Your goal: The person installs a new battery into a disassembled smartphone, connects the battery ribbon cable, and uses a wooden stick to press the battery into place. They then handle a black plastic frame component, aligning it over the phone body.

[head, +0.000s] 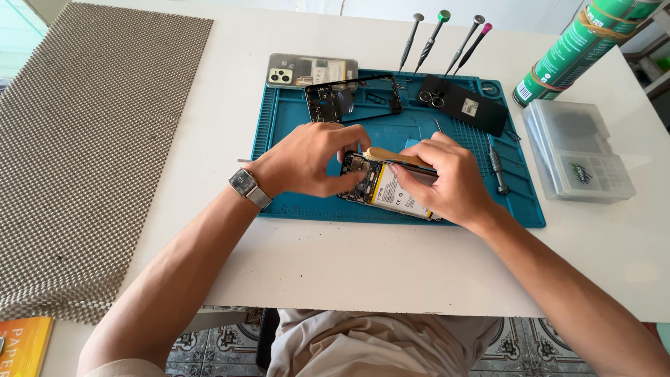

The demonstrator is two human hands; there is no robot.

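Both hands are working over an opened phone [382, 187] lying on the blue mat [293, 202]: the left hand [310, 160] is pinching its upper end, fingers curled around the edge, while the right hand [443, 174] is gripping a flat tan pry tool [391, 156] and holding it across the phone's top. The phone is sitting directly under and between the two hands, near the mat's front edge. Judging by the exposed battery [399, 195] and circuit board, the back is already off, and the inner parts are looking mostly in place, so the teardown seems partway along. Farther back on the mat, a black frame [352, 98] and a dark back cover [464, 105] are lying apart, with another phone [310, 70] beyond them. Four screwdrivers [443, 38] are lying on the table past the mat, a fifth driver [497, 167] is resting just right of the hand, and a clear parts box [576, 150] and a green can [579, 45] are standing off to the right.
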